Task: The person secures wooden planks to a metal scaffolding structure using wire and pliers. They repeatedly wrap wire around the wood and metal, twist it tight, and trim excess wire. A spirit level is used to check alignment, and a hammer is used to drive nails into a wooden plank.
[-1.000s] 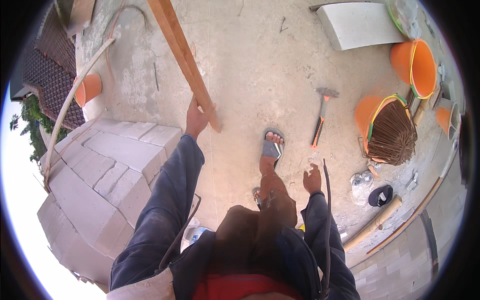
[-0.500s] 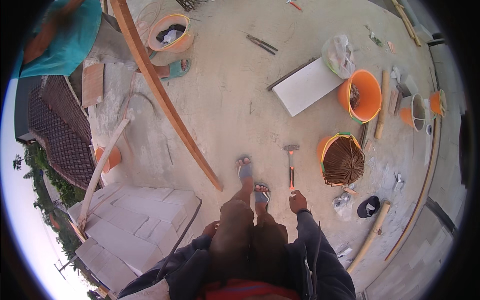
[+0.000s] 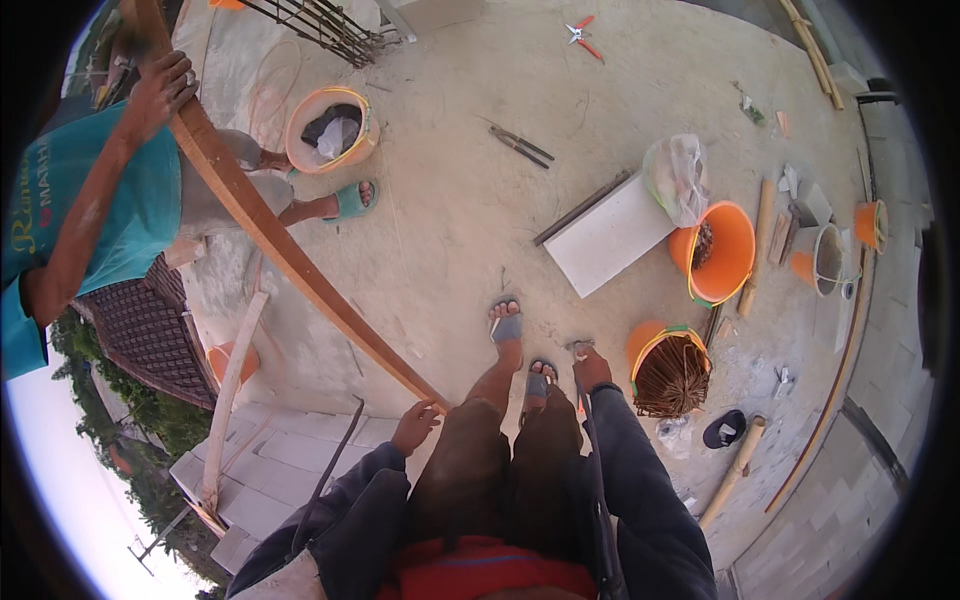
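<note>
on the bare concrete floor (image 3: 450,230), a long plank (image 3: 300,265) ran up-left from the left hand (image 3: 415,425), whose fingers curled on its near end, while the right hand (image 3: 592,368) gripped a hammer (image 3: 582,352).

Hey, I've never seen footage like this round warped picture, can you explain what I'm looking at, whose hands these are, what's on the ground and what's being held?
This is one view from a fisheye camera worn on a person's head, looking down, so straight edges bend near the rim. The dark sleeves coming from the bottom are the wearer's own arms. The left hand grips the near end of a long wooden plank; a co-worker's hand, from a person in a teal shirt, holds its far end. The right hand is closed on the top of a thin dark rod hanging down. On the concrete floor lie an orange bucket, a basket of sticks, a white board and red-handled cutters.
</note>
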### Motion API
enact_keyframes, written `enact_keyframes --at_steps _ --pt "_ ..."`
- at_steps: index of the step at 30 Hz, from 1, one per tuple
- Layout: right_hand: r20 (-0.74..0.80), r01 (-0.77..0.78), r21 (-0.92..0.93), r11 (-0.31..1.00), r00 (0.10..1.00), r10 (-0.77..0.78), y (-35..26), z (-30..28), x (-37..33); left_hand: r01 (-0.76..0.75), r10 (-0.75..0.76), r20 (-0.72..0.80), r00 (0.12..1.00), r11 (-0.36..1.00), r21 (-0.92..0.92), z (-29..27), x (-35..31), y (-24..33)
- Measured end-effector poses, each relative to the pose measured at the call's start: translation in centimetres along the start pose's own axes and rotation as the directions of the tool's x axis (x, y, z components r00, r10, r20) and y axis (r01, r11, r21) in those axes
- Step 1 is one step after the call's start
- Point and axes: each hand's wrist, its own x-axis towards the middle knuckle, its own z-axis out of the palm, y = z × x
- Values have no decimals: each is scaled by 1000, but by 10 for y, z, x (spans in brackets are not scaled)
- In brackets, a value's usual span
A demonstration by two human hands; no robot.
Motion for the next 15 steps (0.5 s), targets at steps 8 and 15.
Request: enact_keyframes --at_steps 8,15 --pt "-136 320 25 947 940 -314 -169 -79 171 -173 166 77 983 979 106 35 44 112" --pt "-250 314 -287 905 887 -388 -272 -87 407 6 -4 10 1000 993 -122 67 130 163"
